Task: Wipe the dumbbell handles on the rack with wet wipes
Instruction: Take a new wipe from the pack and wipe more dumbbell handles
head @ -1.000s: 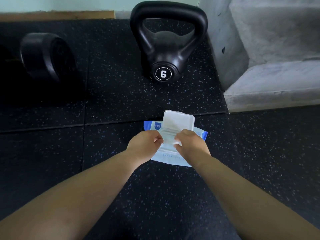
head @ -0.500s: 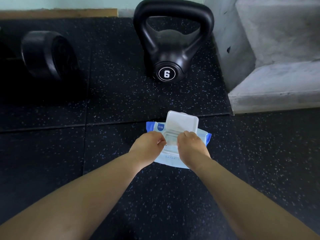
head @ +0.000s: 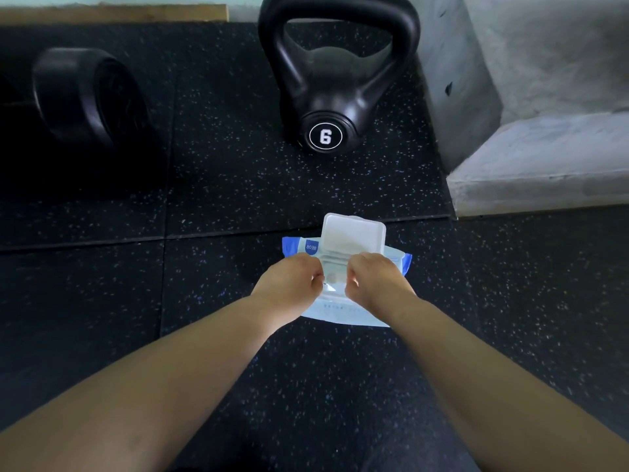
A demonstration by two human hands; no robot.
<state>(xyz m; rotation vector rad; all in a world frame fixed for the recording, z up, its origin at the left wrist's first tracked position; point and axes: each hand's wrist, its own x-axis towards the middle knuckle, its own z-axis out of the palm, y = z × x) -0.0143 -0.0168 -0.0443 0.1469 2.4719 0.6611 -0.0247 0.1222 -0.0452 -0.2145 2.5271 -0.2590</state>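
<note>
The mat (head: 238, 185) is black with tiny blue and white specks. The kettlebell (head: 335, 90) and dumbbell (head: 88, 97) are black; the kettlebell has a white 6 in a white ring. The pack (head: 343, 310) is light blue with dark blue ends and a white lid (head: 354, 233).

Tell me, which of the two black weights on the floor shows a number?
The kettlebell behind the wipes pack: a white 6 is printed on its front. The round weight at the left shows none.

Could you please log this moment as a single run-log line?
wipes pack: on floor, lid open | left grip: pinches pack opening | right grip: likewise | dumbbell: untouched | wiping: not started
</note>
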